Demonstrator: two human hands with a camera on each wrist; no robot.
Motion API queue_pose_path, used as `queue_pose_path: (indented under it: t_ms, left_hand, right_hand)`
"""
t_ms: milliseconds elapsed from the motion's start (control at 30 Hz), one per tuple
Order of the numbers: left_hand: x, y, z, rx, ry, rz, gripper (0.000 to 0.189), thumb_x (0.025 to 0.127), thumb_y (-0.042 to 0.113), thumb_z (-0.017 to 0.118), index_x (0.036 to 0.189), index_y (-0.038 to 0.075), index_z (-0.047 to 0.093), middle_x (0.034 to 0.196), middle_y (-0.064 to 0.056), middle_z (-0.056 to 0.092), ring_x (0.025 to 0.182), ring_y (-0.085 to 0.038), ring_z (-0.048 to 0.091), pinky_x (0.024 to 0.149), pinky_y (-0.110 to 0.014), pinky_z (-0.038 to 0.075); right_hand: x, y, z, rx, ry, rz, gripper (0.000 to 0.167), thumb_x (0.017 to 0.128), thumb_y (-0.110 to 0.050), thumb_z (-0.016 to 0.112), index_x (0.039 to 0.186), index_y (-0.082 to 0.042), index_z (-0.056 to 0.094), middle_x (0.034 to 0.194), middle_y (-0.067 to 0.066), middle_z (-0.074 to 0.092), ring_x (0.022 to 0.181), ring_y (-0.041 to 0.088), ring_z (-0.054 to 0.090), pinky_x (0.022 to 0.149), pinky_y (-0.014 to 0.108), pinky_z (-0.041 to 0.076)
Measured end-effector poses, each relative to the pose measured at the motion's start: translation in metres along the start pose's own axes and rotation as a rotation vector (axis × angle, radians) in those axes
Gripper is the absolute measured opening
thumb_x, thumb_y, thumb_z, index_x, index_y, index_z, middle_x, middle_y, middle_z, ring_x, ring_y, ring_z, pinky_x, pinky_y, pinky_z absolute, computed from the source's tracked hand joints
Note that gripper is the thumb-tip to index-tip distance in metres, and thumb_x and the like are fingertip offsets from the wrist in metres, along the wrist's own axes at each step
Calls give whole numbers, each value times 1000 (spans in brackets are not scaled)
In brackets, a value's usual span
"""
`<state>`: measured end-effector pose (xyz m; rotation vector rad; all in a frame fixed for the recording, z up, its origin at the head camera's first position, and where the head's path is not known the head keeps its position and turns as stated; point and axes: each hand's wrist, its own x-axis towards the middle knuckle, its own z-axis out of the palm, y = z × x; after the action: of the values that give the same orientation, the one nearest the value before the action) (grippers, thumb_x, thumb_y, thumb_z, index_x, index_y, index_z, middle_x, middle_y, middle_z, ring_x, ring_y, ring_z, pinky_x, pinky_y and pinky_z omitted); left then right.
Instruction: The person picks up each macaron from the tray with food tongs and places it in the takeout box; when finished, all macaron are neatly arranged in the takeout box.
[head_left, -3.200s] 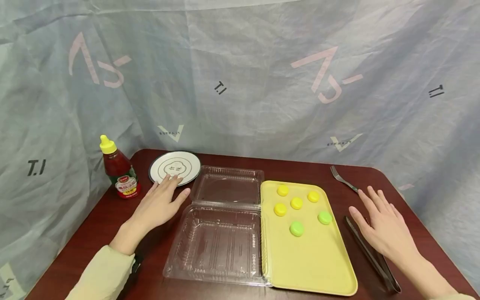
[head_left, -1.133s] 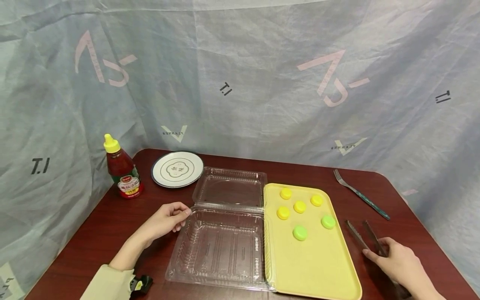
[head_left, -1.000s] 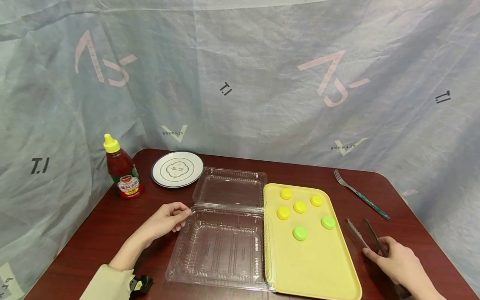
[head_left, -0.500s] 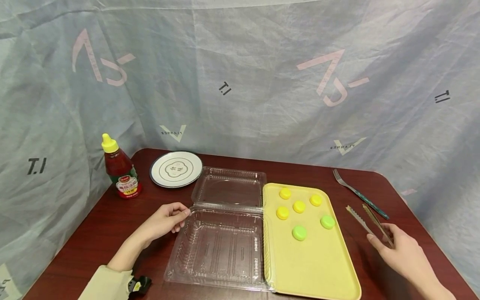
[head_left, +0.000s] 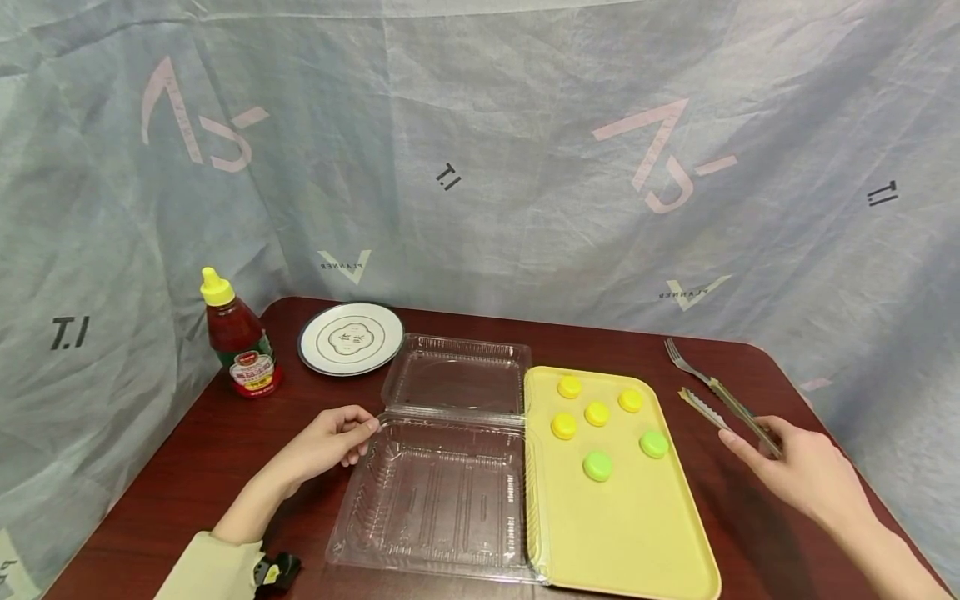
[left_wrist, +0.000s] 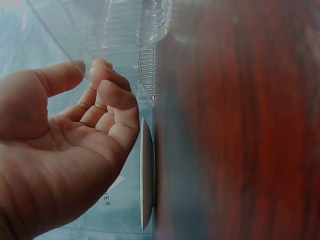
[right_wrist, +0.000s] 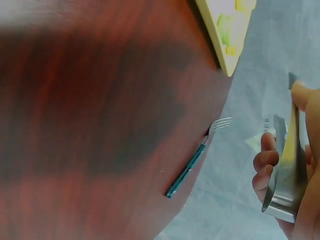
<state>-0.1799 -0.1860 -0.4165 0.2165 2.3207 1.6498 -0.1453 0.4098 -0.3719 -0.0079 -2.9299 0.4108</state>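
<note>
My left hand pinches the rim of a clear plastic clamshell container at its left side, near the hinge; the thumb and forefinger meet on that edge in the left wrist view. The container lies unfolded, its lid away from me. My right hand grips metal tongs, held above the table with their two arms spread and nothing between the tips. Beside the container, a yellow tray bears several yellow macarons and two green macarons.
A fork with a teal handle lies at the back right, partly behind the tongs. Back left, a white plate and a ketchup bottle stand near the table's edge. A grey cloth hangs behind.
From lying flat, my right hand has taken hold of the tongs, lifted them and moved forward. My left hand drew back from near the plate to the container's rim and stays there.
</note>
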Motion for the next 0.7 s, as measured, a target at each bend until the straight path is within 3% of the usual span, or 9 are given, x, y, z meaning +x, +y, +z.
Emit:
queue_pose_path:
  t_ms: [333,700]
  left_hand:
    - [0,1,0,-3,-14,19,23,103,21,57,107,-2,60,74,-5,56,65,-16,53,58,-25,45]
    - [1,-2,1,-9,-11,23,23,103,19,56,109,-3,60,73,-5,55,65,-17,53,57,-25,45]
  right_hand:
    - [25,-13,0,-37,7,-128,48,90,-55,68,106,-10,67,61,-6,49,56,15,45,50,33,33]
    - [45,-15,14,-74,-91,-193,54,92,-55,65,117,-7,68,63,-8,51,57,14,45,49,34,34]
